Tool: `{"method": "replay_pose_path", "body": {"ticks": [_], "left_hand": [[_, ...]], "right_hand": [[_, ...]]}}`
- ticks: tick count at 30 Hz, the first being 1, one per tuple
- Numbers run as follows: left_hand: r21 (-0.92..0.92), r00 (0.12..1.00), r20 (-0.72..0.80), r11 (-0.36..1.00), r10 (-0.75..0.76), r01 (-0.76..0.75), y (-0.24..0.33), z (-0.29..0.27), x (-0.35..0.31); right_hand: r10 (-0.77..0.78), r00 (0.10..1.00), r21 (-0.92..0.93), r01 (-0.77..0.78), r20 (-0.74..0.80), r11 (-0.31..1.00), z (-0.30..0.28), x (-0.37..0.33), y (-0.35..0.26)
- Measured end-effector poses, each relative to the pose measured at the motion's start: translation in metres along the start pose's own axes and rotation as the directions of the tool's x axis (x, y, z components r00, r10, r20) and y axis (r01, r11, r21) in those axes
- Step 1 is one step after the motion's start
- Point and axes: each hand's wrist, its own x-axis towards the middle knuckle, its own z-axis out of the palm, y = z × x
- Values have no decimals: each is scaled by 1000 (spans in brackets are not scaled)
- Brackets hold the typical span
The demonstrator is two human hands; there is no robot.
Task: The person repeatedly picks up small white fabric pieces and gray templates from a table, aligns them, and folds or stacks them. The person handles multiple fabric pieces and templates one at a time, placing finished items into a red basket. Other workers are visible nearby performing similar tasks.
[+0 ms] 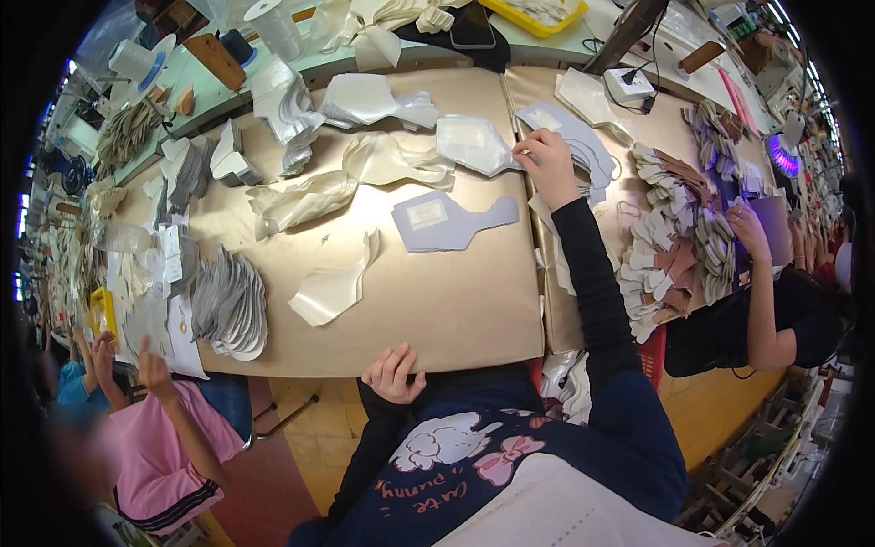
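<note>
My right hand [549, 169] reaches across the table, its fingers pinched at the narrow right tip of a stack of pale cut pieces [472, 143]. How many layers sit between the fingertips is hidden. Beside that hand lie curved lilac-grey cut pieces [583, 150]. My left hand [394, 374] rests on the table's near edge, fingers lying over the top and holding nothing. In the middle lies a flat lilac-grey stack [448, 221] with a narrow tail and a pale patch. A single glossy cream piece [335, 284] lies left of it.
The brown-covered table [437, 319] carries cream strips [305, 201], grey stacks [230, 305] at left and bundled pieces [670, 228] at right. A raised shelf along the back holds thread cones [141, 59] and a yellow tray [538, 16]. Co-workers sit at both sides; one hand [747, 228] works at right.
</note>
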Motion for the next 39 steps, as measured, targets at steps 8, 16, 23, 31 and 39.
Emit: {"method": "replay_pose_path", "body": {"ticks": [8, 16, 23, 31, 39], "left_hand": [[-2, 1000, -10, 1000, -10, 10, 1, 1, -2], [1, 1000, -6, 1000, -6, 6, 2, -1, 2], [-1, 999, 27, 1000, -20, 20, 5, -6, 5], [-24, 999, 10, 999, -42, 42, 7, -9, 11], [-49, 999, -1, 998, -45, 45, 8, -9, 13]], "right_hand": [[91, 994, 89, -96, 59, 991, 5, -4, -2], [193, 977, 188, -207, 92, 960, 8, -3, 5], [170, 976, 174, -192, 134, 966, 6, 0, 11], [16, 998, 83, -11, -65, 997, -10, -6, -46], [-196, 916, 32, 197, 349, 980, 14, -64, -113]]}}
